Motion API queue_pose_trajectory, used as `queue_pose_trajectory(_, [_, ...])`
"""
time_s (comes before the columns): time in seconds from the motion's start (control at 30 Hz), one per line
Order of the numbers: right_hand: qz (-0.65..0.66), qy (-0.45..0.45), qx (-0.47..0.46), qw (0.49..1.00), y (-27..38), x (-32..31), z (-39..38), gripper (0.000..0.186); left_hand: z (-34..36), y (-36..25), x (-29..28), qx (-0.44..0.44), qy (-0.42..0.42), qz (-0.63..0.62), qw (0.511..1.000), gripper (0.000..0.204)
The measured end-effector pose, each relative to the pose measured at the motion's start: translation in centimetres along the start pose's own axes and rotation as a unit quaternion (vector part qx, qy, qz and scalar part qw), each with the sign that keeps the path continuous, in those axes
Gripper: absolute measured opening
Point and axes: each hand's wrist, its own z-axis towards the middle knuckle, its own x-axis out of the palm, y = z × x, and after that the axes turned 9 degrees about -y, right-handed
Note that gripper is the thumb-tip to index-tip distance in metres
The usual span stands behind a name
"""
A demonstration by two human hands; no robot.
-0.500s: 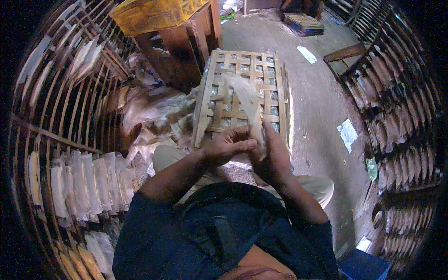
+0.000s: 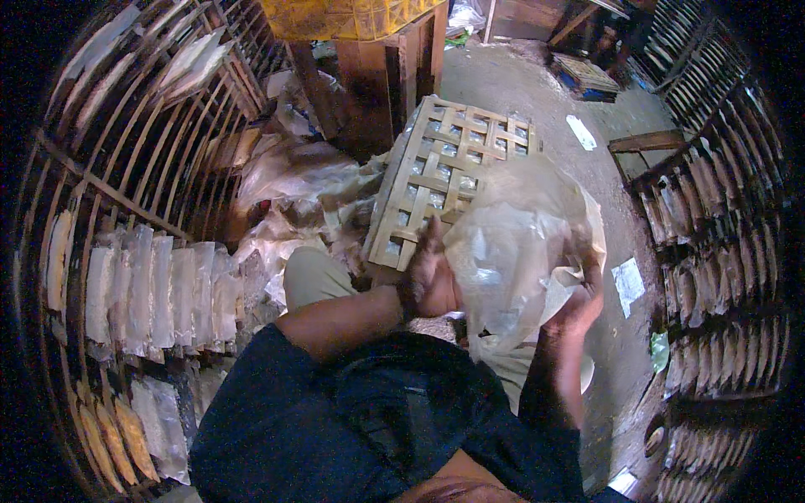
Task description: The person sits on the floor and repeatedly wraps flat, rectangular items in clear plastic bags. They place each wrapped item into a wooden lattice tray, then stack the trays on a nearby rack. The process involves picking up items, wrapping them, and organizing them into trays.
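Observation:
A large, crumpled, translucent plastic bag (image 2: 511,251) spreads out between my hands, in front of my lap. My right hand (image 2: 580,300) is closed on its right edge, with a fold of the plastic bunched at the fingers. Upright at the bag's left side is my left hand (image 2: 432,275), its fingers stretched out; whether the palm presses on the plastic is hard to make out. Just beyond, a woven bamboo-strip tray (image 2: 394,220) lies tilted, and clear plastic shows through its gaps. The bag covers the tray's near right part.
Slatted racks on the left hold rows of flat plastic-wrapped packs (image 2: 159,289). Similar packs (image 2: 713,285) fill racks on the right. Loose plastic sheets (image 2: 293,180) heap beside the tray. A yellow crate (image 2: 352,18) rests on a wooden stand (image 2: 362,92). Paper scraps (image 2: 627,287) lie on the floor.
The narrow, gathered plastic has opened into a wide bag. My right hand has moved right with its edge, away from my left hand. The whole view has shifted, and the tray appears more slanted.

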Motion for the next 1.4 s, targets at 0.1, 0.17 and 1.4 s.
queue_pose_trajectory(0.1, [-0.125,-0.017,-0.039,0.991,0.6,-1.6,0.7,0.040,0.2,-3.6,2.4,0.103,-0.063,0.278,0.953,0.061])
queue_pose_trajectory(0.17, [-0.130,0.004,-0.027,0.991,-0.2,-2.0,3.5,0.045,2.0,-7.3,2.3,0.173,-0.064,0.647,0.740,0.041])
queue_pose_trajectory(1.4, [-0.505,0.100,0.051,0.856,-13.4,-6.7,11.9,0.031,10.7,-20.5,-13.0,0.279,-0.358,0.797,0.399,0.071])
